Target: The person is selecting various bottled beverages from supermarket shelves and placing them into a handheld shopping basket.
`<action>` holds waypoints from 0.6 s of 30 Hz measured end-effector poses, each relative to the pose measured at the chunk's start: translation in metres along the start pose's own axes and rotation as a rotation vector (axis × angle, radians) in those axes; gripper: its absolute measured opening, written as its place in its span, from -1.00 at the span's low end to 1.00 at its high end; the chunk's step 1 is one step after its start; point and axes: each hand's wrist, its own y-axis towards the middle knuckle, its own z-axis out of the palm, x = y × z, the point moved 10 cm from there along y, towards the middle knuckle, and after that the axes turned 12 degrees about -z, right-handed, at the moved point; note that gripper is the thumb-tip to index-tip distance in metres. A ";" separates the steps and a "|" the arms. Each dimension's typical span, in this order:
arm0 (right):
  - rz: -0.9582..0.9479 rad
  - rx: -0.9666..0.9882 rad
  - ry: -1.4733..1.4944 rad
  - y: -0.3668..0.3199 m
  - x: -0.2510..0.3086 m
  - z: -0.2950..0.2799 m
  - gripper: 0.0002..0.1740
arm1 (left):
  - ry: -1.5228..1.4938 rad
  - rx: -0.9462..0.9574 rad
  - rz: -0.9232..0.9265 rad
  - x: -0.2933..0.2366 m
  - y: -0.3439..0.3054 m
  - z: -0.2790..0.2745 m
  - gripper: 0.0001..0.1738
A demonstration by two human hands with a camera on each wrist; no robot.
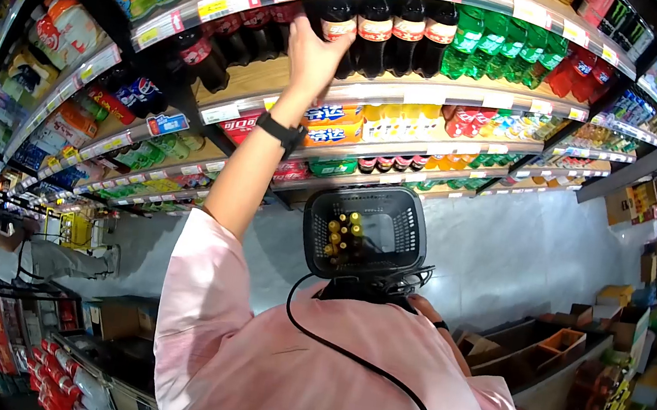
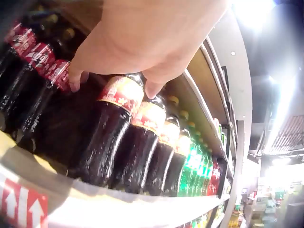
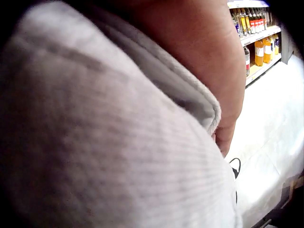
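Observation:
My left hand [image 1: 315, 56] reaches up to the shelf and grips a dark cola bottle [image 1: 338, 21] with a cream and red label. In the left wrist view its thumb and fingers straddle the top of that cola bottle, which stands at the end of a row of similar bottles [image 2: 146, 142]. Bottles with red labels [image 2: 40, 59] stand left of the hand, past a dark gap. My right hand [image 3: 204, 61] is low by the body, against pale ribbed fabric [image 3: 109, 142]; its fingers are mostly hidden behind the cloth.
Green soda bottles [image 1: 491, 40] continue the row to the right. A black basket [image 1: 416, 246] holding several yellow-capped bottles [image 1: 346, 232] is below, in front of the person. Cartons [image 1: 559, 343] lie to the right, and another person [image 1: 3, 249] is at far left.

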 end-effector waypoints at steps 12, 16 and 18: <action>0.130 0.043 0.113 -0.019 0.008 -0.003 -0.47 | 0.067 0.335 -0.068 0.031 0.056 0.000 -0.31; 0.115 0.035 0.094 -0.020 0.000 -0.001 -0.49 | -0.500 0.447 -0.362 0.068 0.022 -0.020 -0.50; 0.025 0.127 -0.052 -0.007 -0.052 0.020 -0.48 | -0.645 0.408 -0.278 0.066 0.005 -0.037 -0.55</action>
